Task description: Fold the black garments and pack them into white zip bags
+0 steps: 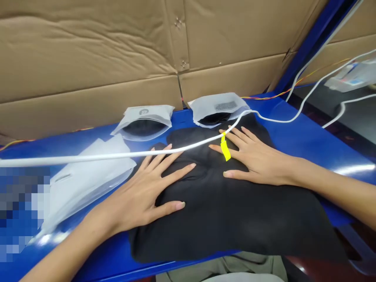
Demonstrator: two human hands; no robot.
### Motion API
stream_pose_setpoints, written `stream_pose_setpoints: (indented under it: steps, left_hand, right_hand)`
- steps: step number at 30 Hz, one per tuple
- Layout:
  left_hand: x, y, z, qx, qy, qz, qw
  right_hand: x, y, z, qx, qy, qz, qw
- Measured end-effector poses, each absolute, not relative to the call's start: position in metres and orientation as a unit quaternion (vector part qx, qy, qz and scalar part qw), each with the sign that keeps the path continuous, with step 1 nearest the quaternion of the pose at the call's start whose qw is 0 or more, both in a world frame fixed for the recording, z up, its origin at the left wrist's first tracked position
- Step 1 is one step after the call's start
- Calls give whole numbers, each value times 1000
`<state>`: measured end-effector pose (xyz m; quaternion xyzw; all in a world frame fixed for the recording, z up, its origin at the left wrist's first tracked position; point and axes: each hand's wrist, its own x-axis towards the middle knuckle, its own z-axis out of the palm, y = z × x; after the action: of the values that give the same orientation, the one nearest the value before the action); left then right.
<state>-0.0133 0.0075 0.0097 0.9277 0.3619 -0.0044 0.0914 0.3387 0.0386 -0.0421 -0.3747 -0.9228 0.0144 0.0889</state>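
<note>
A black piece of cloth (229, 219) lies spread over the blue table, its near edge reaching past the table's front. My left hand (147, 184) rests flat on its left part with the fingers spread. On the upper right part of the cloth lies my right hand (252, 156), fingers also apart and palm down. A white cable (202, 144) hangs across the view in front of the fingertips of both hands. From it dangles a yellow tag (225, 149), which covers part of my right index finger. Neither hand grips anything.
Two translucent bags (158, 111) (214, 102) with dark contents stand at the back, their mouths facing me. White plastic packaging (91, 172) lies at the left. Cardboard (102, 47) lines the rear of the blue table (311, 141). A blue post (314, 47) rises at right.
</note>
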Motion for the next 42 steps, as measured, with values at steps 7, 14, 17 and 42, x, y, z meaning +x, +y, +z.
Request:
stream_pose_setpoints:
  steps: [7,14,17,42]
  left_hand:
    - [-13,7,9,930,357,1,90]
    - [-13,7,10,930,356,8,88]
    - [-13,7,10,931,353,5,93]
    - [-14,9,8,930,356,-7,92]
  right_hand:
    - [337,45,-38,-395,-911,3,121]
    - [343,62,-35,-408,-885,-57,215]
    - [343,65,-38,-404,-888,-61,210]
    - [336,160,-43,-438,-859,-134,228]
